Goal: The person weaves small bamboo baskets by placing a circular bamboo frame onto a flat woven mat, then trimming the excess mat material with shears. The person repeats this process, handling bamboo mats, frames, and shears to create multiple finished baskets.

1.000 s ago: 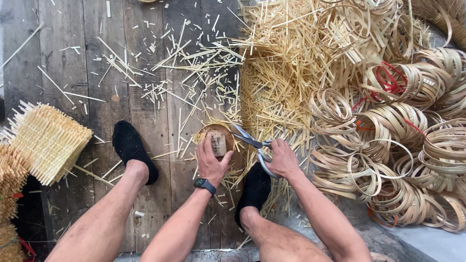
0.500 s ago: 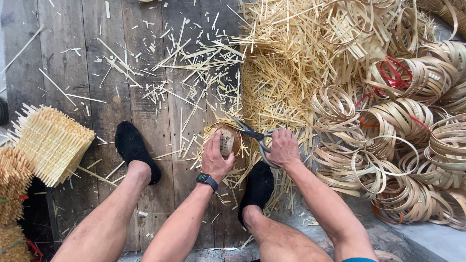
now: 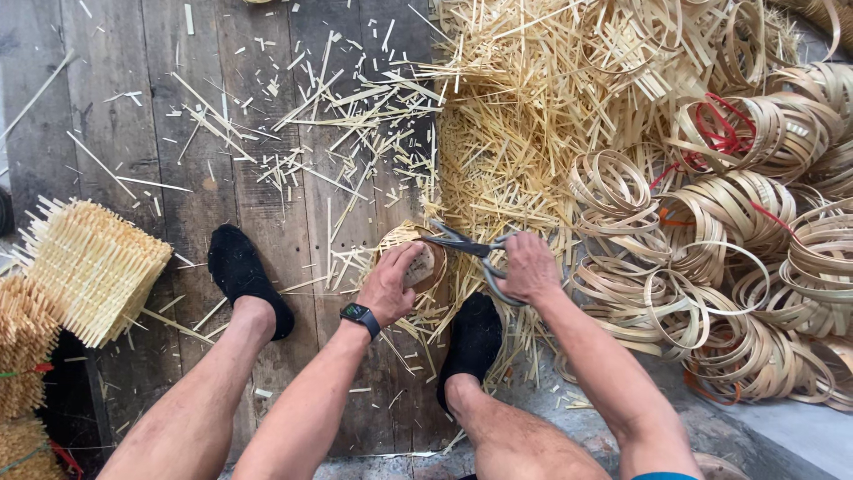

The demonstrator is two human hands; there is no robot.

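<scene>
While the left hand [image 3: 391, 283] grips and half hides a small woven basket [image 3: 425, 265], the right hand [image 3: 529, 267] closes around scissors [image 3: 462, 242]

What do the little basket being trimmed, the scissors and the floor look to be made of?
The small basket under the left hand looks woven from pale split bamboo or a similar cane: thin, flat, matte strips. The scissors in the right hand seem dull grey metal. The floor is weathered, unpainted grey wooden planks with visible grain and gaps.
</scene>
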